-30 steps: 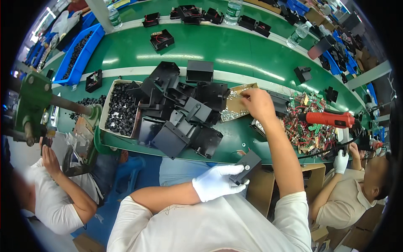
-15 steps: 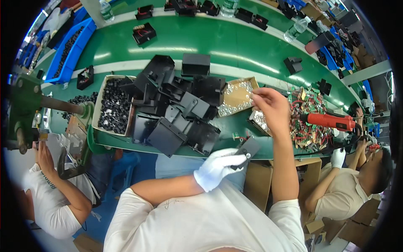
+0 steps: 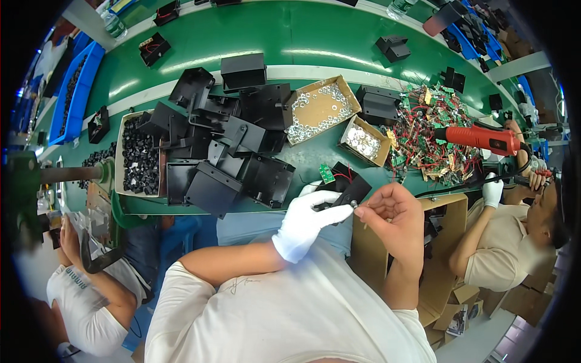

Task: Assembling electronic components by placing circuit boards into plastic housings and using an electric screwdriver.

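My left hand (image 3: 307,219), in a white glove, grips a black box-shaped housing (image 3: 353,191) just beyond the table's front edge. Red wires and a small green circuit board (image 3: 327,173) show at the housing's far side. A small silver fitting (image 3: 354,204) sits on the housing's near right end. My bare right hand (image 3: 396,215) has thumb and forefinger pinched right beside that fitting. Anything between these fingertips is too small to make out. Beyond my hands lie a shallow cardboard tray of small metal rings (image 3: 295,134) and a smaller box of shiny metal parts (image 3: 382,160).
Black housings (image 3: 212,187) are heaped left of centre, beside a box of small black parts (image 3: 140,154). Tangled circuit boards and wires (image 3: 433,133) lie to the right, under a red corded tool (image 3: 484,139). A green metal press (image 3: 109,172) stands left. Co-workers sit on both sides.
My right hand has come from the tray of metal rings down to the housing in my left hand. The view has shifted, and the housing is now tilted with its wires showing.
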Available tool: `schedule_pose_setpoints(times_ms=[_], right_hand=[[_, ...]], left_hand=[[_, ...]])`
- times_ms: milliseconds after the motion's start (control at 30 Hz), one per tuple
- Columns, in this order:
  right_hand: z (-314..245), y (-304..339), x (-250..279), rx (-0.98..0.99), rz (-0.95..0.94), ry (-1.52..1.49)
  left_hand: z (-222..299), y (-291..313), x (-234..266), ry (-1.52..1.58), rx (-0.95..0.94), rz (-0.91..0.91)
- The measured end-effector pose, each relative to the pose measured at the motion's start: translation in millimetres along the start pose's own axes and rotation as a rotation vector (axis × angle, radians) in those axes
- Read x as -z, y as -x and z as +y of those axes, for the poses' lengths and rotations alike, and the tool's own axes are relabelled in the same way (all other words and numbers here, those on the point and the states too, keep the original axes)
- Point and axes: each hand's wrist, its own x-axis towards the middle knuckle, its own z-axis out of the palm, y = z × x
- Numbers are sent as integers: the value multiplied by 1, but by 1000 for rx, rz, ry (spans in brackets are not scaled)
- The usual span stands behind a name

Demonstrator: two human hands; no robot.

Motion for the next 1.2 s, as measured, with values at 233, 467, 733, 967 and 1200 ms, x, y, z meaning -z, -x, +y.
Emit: schedule_pose_setpoints(times_ms=[233, 467, 733, 967, 1200], right_hand=[[10, -8, -5, 10, 61, 28], [21, -25, 9, 197, 303, -258], [16, -128, 90, 822, 453, -635], [10, -127, 81, 939, 429, -474], [-29, -68, 66, 883, -255, -835]], left_hand=[[5, -1, 1, -12, 34, 42], [14, -8, 7, 56, -35, -88], [-15, -15, 14, 214, 33, -122], [-22, -19, 13, 223, -3, -99], [4, -16, 10, 492, 149, -78]])
